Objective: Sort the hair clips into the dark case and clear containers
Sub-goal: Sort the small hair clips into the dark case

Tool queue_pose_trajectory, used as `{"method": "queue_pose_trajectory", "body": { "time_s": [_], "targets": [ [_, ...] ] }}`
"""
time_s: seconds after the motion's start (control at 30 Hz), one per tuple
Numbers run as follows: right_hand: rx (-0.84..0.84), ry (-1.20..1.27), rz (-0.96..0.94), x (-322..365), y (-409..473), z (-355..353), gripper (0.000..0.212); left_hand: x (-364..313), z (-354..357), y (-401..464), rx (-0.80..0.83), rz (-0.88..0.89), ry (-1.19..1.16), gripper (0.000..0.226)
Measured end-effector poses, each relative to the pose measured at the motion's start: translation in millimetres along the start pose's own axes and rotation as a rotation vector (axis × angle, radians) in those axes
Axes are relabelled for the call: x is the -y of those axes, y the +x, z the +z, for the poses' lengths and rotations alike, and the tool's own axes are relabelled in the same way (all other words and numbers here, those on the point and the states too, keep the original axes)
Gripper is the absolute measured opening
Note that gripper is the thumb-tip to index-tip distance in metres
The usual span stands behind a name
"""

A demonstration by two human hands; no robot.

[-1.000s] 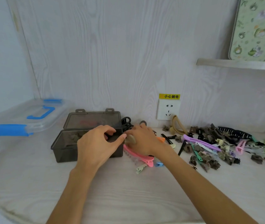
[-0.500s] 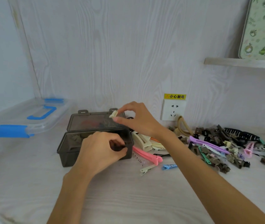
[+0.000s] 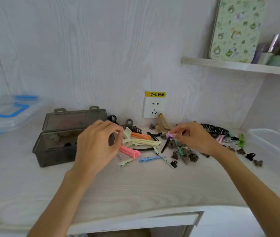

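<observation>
Toward the tabletop's [image 3: 135, 189] back-left, the open dark case [image 3: 57, 147] holds a few dark clips, the left hand [image 3: 96, 146] hovers curled and empty beside it, the right hand [image 3: 195, 139] pinches a purple clip [image 3: 170, 135].

Home, likely bedroom or dressing nook. Built-in white wood-grain desk [image 3: 135, 189] against matching panel wall [image 3: 101, 48]. Wall socket [image 3: 154, 107] with yellow warning sticker [image 3: 155, 94] just above desk. Small shelf [image 3: 238, 65] holding patterned board [image 3: 234, 29] and cosmetic bottles [image 3: 277, 48]. Hair clips [image 3: 146, 142] scattered on desk beside dark case [image 3: 53, 151]; clear containers [image 3: 7, 113] at both ends.
</observation>
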State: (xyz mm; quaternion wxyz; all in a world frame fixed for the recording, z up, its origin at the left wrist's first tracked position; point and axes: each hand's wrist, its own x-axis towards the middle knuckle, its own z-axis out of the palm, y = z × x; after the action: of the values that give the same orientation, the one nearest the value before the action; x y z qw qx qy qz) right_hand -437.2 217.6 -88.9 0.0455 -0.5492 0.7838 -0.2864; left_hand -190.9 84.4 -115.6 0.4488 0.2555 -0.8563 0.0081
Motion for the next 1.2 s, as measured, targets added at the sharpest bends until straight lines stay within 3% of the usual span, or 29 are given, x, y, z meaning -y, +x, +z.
{"method": "queue_pose_trajectory", "body": {
  "time_s": [0.07, 0.2, 0.3, 0.37, 0.47, 0.57, 0.77, 1.0, 1.2],
  "targets": [
    [-0.072, -0.060, 0.023, -20, -17, 0, 0.016, -26, 14, -5, 0.082, 0.050, -0.077, 0.014],
    [-0.165, -0.155, 0.091, -43, -47, 4, 0.018, -75, 48, -17, 0.453, 0.167, -0.193, 0.037],
    [-0.120, -0.086, 0.047, -49, -58, 17, 0.024, -95, 69, -14, 0.573, 0.164, -0.152, 0.058],
    [-0.090, -0.099, 0.050, -51, -60, 24, 0.041, -100, 80, -8, 0.584, 0.119, -0.123, 0.064],
    [-0.080, -0.186, 0.022, -52, -62, 29, 0.061, -96, 93, -2, 0.486, 0.113, -0.030, 0.041],
    [-0.145, -0.167, 0.039, -52, -64, 30, 0.055, -90, 99, -1, 0.432, 0.085, 0.028, 0.031],
    [-0.259, -0.206, 0.072, -51, -63, 32, 0.044, -101, 108, 8, 0.512, 0.254, 0.001, 0.043],
    [-0.239, -0.259, 0.019, -56, -60, 31, 0.033, -98, 107, 4, 0.450, 0.121, -0.217, 0.026],
    [-0.251, -0.152, 0.096, -52, -64, 30, 0.033, -98, 97, 0, 0.362, 0.079, -0.350, 0.030]
  ]
}}
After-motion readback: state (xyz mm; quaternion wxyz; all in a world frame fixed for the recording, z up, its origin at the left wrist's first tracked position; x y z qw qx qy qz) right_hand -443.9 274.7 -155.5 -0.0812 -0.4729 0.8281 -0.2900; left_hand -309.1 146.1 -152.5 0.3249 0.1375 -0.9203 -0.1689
